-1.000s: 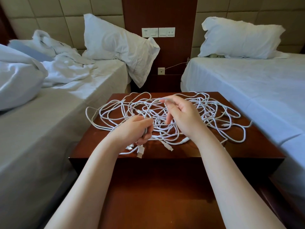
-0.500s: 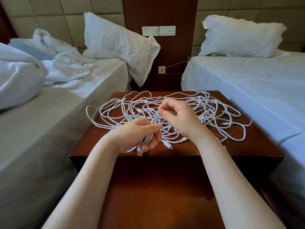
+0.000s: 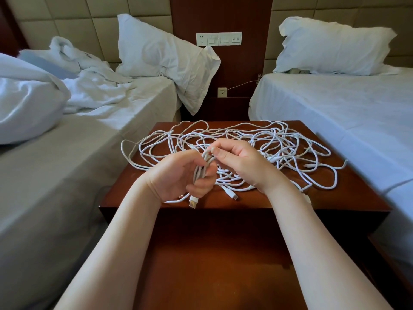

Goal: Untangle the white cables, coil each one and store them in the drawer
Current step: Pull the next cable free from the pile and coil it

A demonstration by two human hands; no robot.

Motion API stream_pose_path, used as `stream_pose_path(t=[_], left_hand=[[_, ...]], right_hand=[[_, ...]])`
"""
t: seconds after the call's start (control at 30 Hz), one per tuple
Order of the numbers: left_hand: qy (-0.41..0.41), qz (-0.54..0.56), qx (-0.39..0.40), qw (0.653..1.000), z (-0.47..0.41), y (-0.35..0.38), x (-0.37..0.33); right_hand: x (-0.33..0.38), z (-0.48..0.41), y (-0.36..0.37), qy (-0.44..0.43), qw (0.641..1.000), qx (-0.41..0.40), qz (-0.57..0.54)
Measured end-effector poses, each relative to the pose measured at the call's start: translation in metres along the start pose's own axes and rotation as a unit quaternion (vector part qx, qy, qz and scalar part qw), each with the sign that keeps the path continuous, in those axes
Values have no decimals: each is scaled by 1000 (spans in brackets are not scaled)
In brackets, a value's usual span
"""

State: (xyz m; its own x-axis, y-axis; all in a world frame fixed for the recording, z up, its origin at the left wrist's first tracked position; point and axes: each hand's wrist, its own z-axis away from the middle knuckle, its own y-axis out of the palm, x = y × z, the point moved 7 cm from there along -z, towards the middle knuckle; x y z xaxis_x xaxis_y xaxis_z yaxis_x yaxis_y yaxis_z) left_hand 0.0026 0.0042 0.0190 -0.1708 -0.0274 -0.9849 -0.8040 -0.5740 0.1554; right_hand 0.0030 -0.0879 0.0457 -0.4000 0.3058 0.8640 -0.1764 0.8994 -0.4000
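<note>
A tangle of white cables (image 3: 274,144) sprawls over the dark wooden nightstand (image 3: 134,184). My left hand (image 3: 178,175) grips a small bundle of folded cable strands, and a USB plug (image 3: 193,201) hangs below its fingers. My right hand (image 3: 239,162) pinches a strand at the top of that bundle, thumb against forefinger. Another plug (image 3: 230,193) lies on the wood just right of my left hand. No drawer front can be made out on the nightstand.
A bed with rumpled white bedding (image 3: 33,104) stands on the left, a made bed (image 3: 346,104) on the right, each with a pillow. A wall panel with sockets and switches (image 3: 219,39) sits behind. The nightstand's front edge (image 3: 223,208) is just below my hands.
My right hand has come down and left to meet my left hand. The strands in my left hand have been gathered into a thicker bundle, and that hand has lifted slightly.
</note>
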Motion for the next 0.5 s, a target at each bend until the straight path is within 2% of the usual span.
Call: stream_pose_path(t=[0.27,0.4,0.5], left_hand=[[36,2,14,999,-1,2,-3],[64,-32,-35,997,-2,-5,-7],[56,-21,-73,996,-5,-10,-6]], right_hand=[[1,-2,-6,-13,999,-11,41],[-2,-2,-14,-22,997,-36,65],[0,-2,-13,-25,995,-40,83]])
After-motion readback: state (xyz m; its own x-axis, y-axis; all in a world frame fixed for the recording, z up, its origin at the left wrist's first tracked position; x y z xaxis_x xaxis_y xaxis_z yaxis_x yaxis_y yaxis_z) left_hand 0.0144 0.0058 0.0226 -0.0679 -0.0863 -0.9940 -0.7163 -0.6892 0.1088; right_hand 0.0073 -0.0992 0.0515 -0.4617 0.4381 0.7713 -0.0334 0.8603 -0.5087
